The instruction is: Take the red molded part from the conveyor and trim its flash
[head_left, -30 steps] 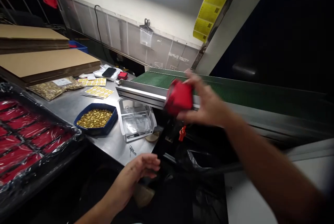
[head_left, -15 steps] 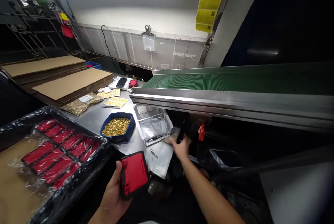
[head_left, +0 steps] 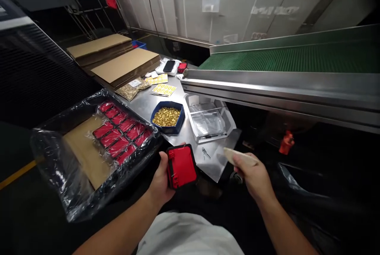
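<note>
My left hand [head_left: 161, 183] grips a red plastic case with a black rim [head_left: 182, 166] by its left side, thumb along the edge, its flat red face turned up. In my right hand [head_left: 257, 176] is a flat beige pad, perhaps a folded cloth [head_left: 237, 156], pinched between thumb and fingers and held off the table's right corner. The two hands are apart, and the pad does not touch the case. Between them on the metal table [head_left: 213, 168] lies a small metal tool [head_left: 205, 153], too small to name.
A blue bin [head_left: 178, 126] holds small brass-coloured parts. Beside it, a white tray [head_left: 196, 138] contains clear bags and a pen. At left stands a plastic-lined crate [head_left: 86, 191] with rows of red cases. Cardboard stacks [head_left: 127, 65] lie behind; a green conveyor [head_left: 252, 61] runs right.
My right hand has come back from beside the white tray, now with the beige pad lifted in it. My left hand still holds the red case. The view has tilted down and turned left.
</note>
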### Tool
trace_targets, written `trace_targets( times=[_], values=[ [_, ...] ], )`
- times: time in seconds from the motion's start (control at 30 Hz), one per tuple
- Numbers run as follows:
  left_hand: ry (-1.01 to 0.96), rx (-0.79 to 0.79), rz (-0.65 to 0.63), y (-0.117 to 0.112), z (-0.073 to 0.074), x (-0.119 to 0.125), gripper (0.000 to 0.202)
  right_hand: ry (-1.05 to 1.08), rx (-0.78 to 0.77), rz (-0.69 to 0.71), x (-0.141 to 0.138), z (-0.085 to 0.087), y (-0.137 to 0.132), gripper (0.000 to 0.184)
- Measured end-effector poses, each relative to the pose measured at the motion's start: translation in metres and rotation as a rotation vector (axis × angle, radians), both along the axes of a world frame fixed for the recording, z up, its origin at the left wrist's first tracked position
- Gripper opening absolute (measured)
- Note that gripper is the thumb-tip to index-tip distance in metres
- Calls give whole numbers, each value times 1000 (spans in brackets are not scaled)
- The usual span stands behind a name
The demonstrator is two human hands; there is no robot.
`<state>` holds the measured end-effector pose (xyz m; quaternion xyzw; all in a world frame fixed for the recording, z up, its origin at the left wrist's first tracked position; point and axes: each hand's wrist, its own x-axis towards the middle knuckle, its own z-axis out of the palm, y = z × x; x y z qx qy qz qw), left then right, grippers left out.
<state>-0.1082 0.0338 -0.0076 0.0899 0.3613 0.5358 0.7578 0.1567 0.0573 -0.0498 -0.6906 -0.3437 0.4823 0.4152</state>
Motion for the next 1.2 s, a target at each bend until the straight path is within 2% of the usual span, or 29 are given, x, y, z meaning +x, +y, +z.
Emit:
trace_targets(
  times=[0.07, 0.13, 0.2, 0.27, 0.37, 0.43, 0.5, 0.63, 0.73, 0.87, 0.97, 1.13, 1.2],
  values=[
    [1, -32, -53, 0, 1, 8, 77, -27, 183, 126, -26, 30, -25, 35],
    [4, -51, -122, -1, 3, 16, 75, -78, 435, 245, -50, 53, -42, 29],
    [3, -59, -168, 0, 7, 22, 72, -108, 631, 384, -66, 67, -48, 25],
    [12, -65, -186, 0, 11, 27, 71, -128, 704, 462, -74, 73, -46, 17],
    [43, -81, -184, 0, 15, 30, 66, -180, 666, 419, -72, 75, -41, 9],
    [59, -83, -187, 1, 17, 31, 66, -201, 640, 438, -69, 76, -40, 7],
    [75, -73, -194, 1, 18, 32, 66, -203, 623, 463, -66, 77, -40, 6],
    [102, -79, -221, 0, 17, 35, 64, -217, 592, 416, -63, 79, -40, 4],
    [120, -40, -228, -1, 18, 36, 61, -200, 617, 451, -63, 80, -40, 4],
    [143, -3, -228, 2, 23, 37, 64, -239, 633, 432, -67, 83, -40, 5],
    [150, -21, -253, 5, 26, 39, 66, -199, 636, 433, -66, 85, -37, 6],
    [10, -156, -279, 6, 27, 38, 59, -200, 472, 208, -49, 85, -33, 13],
    [-10, -198, -285, 4, 26, 37, 60, -195, 460, 200, -44, 83, -35, 15]
  ],
)
